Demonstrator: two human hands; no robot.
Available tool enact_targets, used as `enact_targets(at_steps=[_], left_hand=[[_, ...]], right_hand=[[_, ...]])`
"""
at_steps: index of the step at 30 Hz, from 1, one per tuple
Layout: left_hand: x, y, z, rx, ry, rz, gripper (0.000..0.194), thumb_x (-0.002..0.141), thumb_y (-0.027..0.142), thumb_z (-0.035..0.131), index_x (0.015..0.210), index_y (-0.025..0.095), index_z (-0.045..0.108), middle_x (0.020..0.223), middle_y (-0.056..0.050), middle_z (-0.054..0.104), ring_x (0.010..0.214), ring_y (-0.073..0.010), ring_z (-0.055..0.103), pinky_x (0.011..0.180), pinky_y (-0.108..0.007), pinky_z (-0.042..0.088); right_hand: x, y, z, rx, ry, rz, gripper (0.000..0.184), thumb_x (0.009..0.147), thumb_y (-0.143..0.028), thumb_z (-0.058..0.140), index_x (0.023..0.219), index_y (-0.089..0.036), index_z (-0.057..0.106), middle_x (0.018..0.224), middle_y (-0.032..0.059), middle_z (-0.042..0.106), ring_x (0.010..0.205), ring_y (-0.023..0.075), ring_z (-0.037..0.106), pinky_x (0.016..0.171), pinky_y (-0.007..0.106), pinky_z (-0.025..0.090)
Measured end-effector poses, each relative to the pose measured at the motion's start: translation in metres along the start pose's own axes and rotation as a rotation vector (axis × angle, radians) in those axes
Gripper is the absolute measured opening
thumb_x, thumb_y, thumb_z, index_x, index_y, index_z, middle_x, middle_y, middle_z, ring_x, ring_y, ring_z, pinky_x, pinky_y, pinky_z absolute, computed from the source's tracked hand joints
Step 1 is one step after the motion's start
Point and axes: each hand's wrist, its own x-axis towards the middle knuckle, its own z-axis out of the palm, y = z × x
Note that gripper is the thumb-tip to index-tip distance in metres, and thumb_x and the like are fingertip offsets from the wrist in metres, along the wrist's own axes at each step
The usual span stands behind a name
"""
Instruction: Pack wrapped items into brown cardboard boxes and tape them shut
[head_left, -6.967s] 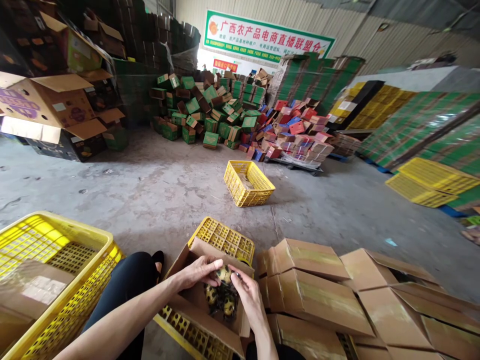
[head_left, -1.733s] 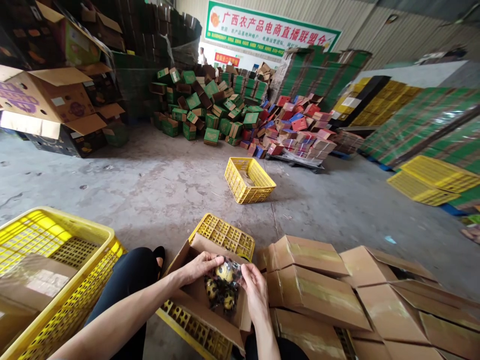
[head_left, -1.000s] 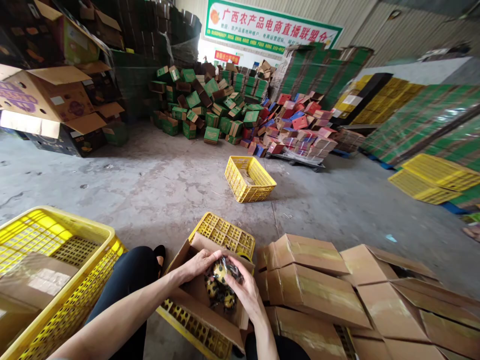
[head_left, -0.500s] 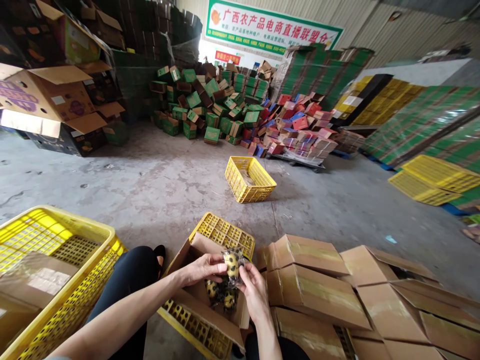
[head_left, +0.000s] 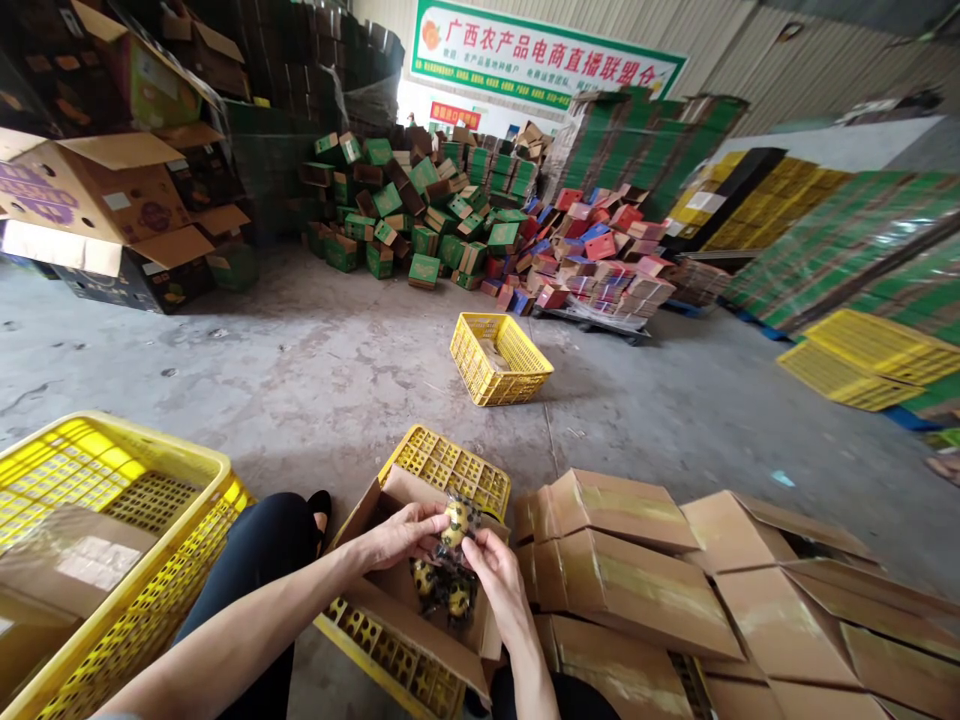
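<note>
Between my two hands is a yellow ball-like thing with black spots (head_left: 458, 522), wrapped in clear, dark-dotted plastic. My left hand (head_left: 416, 532) pinches its left side between thumb and fingers. On the lower right, my right hand (head_left: 491, 560) grips the wrapper. Just below, more wrapped yellow-and-black pieces (head_left: 458, 598) lie in an open cardboard box (head_left: 390, 605); the hands partly hide them. That box rests on an upturned yellow plastic crate (head_left: 450, 470). What exactly the spotted things are I cannot make out.
Flat-stacked cardboard boxes (head_left: 630, 590) lie close on the right. A large yellow basket (head_left: 214, 490) holding a taped carton (head_left: 71, 560) stands left of my knee. Another yellow crate (head_left: 501, 385) sits on the concrete floor (head_left: 315, 390) ahead. Green boxes (head_left: 424, 270) are heaped behind it.
Both hands keep hold of the wrapped spotted thing, turning it about. Over the last half second it has tilted and moved slightly down and left. The box and crates stay in place.
</note>
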Motion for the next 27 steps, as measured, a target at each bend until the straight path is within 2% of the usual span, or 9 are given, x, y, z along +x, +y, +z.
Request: enact_targets(at_steps=[4,8,12,15,18,22,25,27], left_hand=[[0.003,-0.001,-0.003,-0.018,0.049,0.016,0.054,0.084,0.052,0.083,0.121,0.016,0.067,0.101,-0.009,0.074,0.080,-0.0173,0.072,0.078,-0.030,0.057],[0.003,0.001,-0.006,-0.049,0.103,-0.006,0.060,0.081,0.051,0.084,0.127,0.017,0.064,0.105,-0.011,0.073,0.082,-0.0200,0.072,0.074,-0.032,0.058],[-0.001,0.004,-0.003,0.089,0.099,0.023,0.057,0.080,0.049,0.084,0.123,0.016,0.067,0.106,-0.010,0.073,0.090,-0.0223,0.070,0.077,-0.031,0.055],[-0.002,0.008,0.000,0.260,0.088,0.096,0.052,0.076,0.044,0.089,0.117,0.016,0.071,0.104,-0.007,0.072,0.093,-0.0209,0.066,0.083,-0.030,0.050],[-0.002,0.011,0.002,0.347,0.027,0.150,0.053,0.074,0.043,0.091,0.116,0.016,0.074,0.101,-0.005,0.071,0.090,-0.0195,0.064,0.083,-0.030,0.047],[-0.004,0.014,0.004,0.308,-0.017,0.182,0.053,0.075,0.045,0.090,0.116,0.016,0.074,0.103,-0.007,0.072,0.093,-0.0209,0.064,0.087,-0.032,0.047],[-0.005,0.015,0.004,0.265,-0.006,0.169,0.056,0.078,0.051,0.088,0.120,0.017,0.074,0.109,-0.008,0.074,0.103,-0.0240,0.066,0.094,-0.033,0.047],[-0.004,0.014,0.004,0.254,0.032,0.136,0.056,0.084,0.059,0.080,0.120,0.016,0.074,0.110,-0.010,0.074,0.102,-0.0240,0.066,0.089,-0.032,0.048]], right_hand=[[-0.001,-0.001,0.003,0.099,0.063,0.049,0.047,0.072,-0.066,0.085,0.087,-0.024,0.071,0.091,0.0054,0.077,0.089,0.0280,0.073,0.080,0.040,0.060],[-0.001,0.001,0.002,0.153,0.126,0.049,0.059,0.075,-0.064,0.084,0.119,-0.028,0.069,0.114,0.0090,0.078,0.105,0.0309,0.074,0.085,0.043,0.062],[0.000,0.004,0.001,0.134,0.068,0.003,0.071,0.078,-0.060,0.084,0.139,-0.031,0.063,0.141,0.0108,0.068,0.128,0.0323,0.066,0.099,0.045,0.059],[0.000,0.005,0.000,0.058,-0.002,-0.034,0.071,0.080,-0.058,0.083,0.143,-0.031,0.063,0.141,0.0100,0.069,0.133,0.0323,0.063,0.109,0.047,0.054],[0.000,0.007,-0.001,0.011,-0.054,-0.031,0.066,0.085,-0.058,0.079,0.142,-0.030,0.064,0.136,0.0104,0.072,0.129,0.0324,0.066,0.110,0.049,0.053],[0.001,0.010,-0.001,-0.022,-0.090,-0.039,0.058,0.084,-0.056,0.080,0.135,-0.029,0.070,0.137,0.0101,0.072,0.130,0.0334,0.065,0.113,0.051,0.051],[0.002,0.013,-0.001,0.000,-0.114,-0.047,0.060,0.083,-0.055,0.081,0.135,-0.029,0.070,0.141,0.0096,0.070,0.134,0.0336,0.062,0.116,0.053,0.048],[0.003,0.014,-0.001,0.012,-0.141,-0.049,0.062,0.082,-0.053,0.083,0.137,-0.029,0.068,0.144,0.0093,0.068,0.137,0.0335,0.060,0.118,0.053,0.045]])
